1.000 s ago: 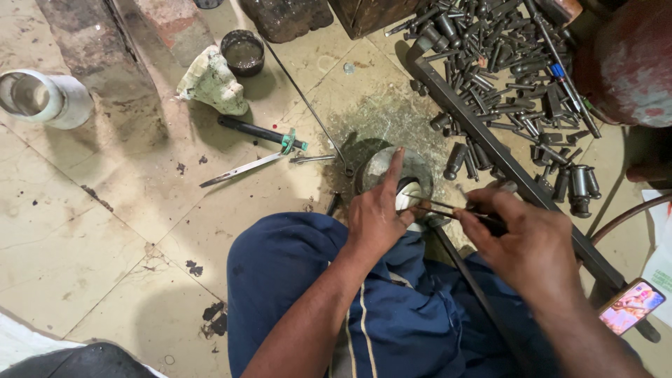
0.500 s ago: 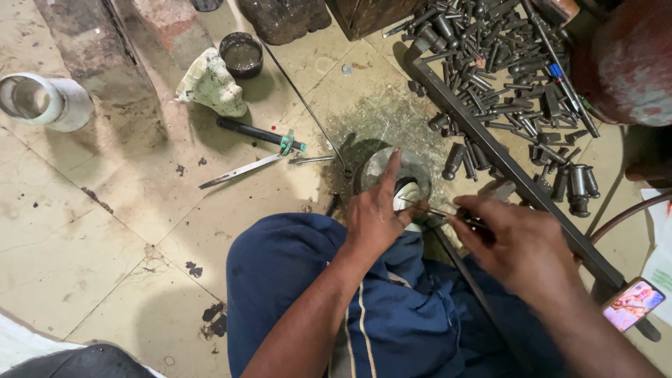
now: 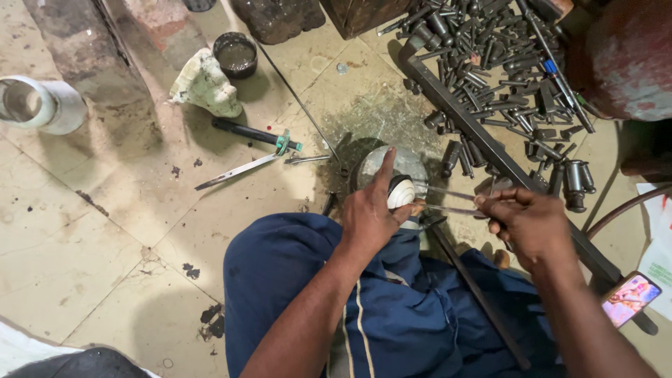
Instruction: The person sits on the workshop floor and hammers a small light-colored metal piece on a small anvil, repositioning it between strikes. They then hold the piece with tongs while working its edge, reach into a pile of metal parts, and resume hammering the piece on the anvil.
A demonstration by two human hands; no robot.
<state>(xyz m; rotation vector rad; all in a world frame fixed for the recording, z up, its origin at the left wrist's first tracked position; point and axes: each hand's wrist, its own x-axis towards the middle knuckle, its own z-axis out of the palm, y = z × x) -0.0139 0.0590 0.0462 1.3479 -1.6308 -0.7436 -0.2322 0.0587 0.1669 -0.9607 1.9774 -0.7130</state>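
Floor [image 3: 105, 231] of worn tiles, with a person in blue trousers [image 3: 392, 315] seated on it, working over a metal bowl [image 3: 392, 164].
Bolts [image 3: 490, 63] lie heaped at upper right beside a long dark bar [image 3: 490, 150]. The left hand [image 3: 371, 213] grips a white ribbed part [image 3: 400, 192] at the bowl's near rim, forefinger stretched out. The right hand [image 3: 525, 224] pinches thin tweezers [image 3: 448, 199] whose tips touch that part. A screwdriver [image 3: 255, 134] lies well to the left.

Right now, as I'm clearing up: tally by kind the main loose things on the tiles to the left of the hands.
White tube: 1
Pale rag: 1
Dark round pot: 1
Black-handled screwdriver: 1
Flat metal strip: 1
Small metal pin: 1
Total: 6
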